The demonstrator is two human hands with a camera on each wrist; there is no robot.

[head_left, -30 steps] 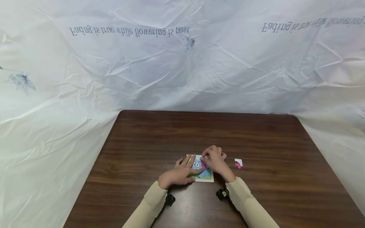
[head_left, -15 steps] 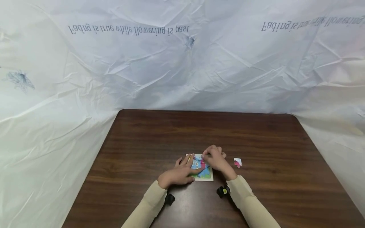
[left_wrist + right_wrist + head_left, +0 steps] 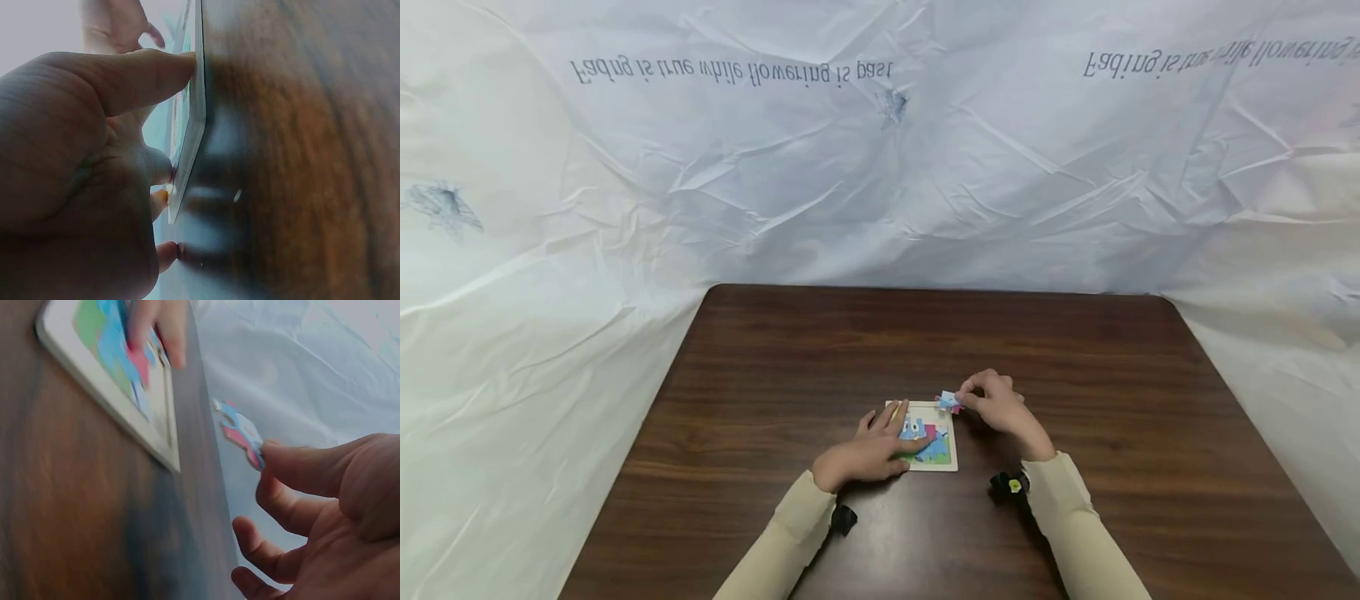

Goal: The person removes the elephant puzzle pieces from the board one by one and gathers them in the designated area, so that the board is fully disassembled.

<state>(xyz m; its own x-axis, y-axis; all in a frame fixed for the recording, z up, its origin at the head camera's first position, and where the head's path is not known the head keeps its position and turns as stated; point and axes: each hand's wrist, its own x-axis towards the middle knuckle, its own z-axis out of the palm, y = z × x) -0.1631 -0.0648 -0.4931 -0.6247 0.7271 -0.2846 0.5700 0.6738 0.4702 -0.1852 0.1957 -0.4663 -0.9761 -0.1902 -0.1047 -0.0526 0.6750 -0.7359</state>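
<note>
In our right hand (image 3: 1000, 405) we pinched a puzzle piece (image 3: 240, 432) by its edge, aloft near the far right corner of the puzzle board (image 3: 928, 413); our left hand (image 3: 863, 457) lay spread on that board. So slight a hold could have let it twist loose.

Right fingers (image 3: 281, 503) shifted right, puzzle piece (image 3: 948, 401) now lifted off board (image 3: 100, 387).
</note>
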